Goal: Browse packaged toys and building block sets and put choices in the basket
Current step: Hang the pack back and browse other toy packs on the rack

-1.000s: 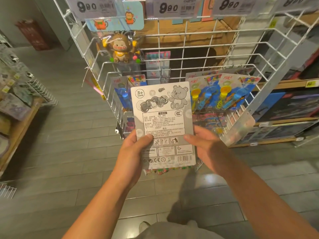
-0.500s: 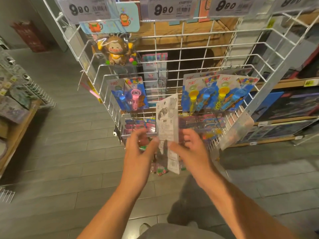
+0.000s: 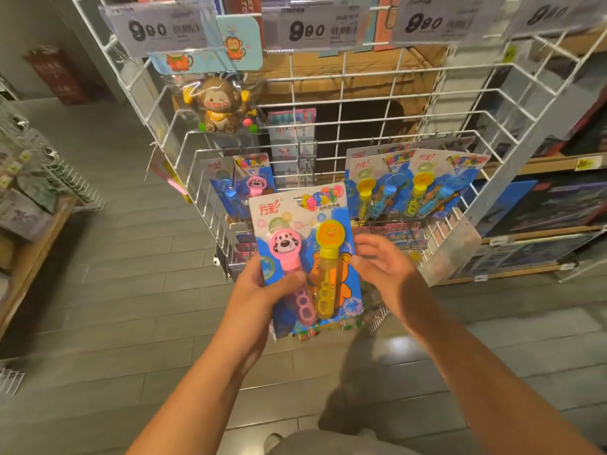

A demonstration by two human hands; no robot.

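Open grey floor (image 3: 131, 290) lies left of and below the white wire rack (image 3: 361, 133), whose front rail sits just behind the bubble wand pack (image 3: 305, 257). The pack is a blue card, front toward the camera, bearing 2 wands, 1 pink and 1 yellow. Its long axis stands nearly upright, top toward the rack. The left hand (image 3: 259, 293) grips its lower left edge, thumb across the front; the right hand (image 3: 384, 267) is by the right edge, fingers loosely spread.

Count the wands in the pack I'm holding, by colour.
Pink wand, dog cap: 1
Yellow wand, duck cap: 1
Total: 2, both in the pack held by the left hand.
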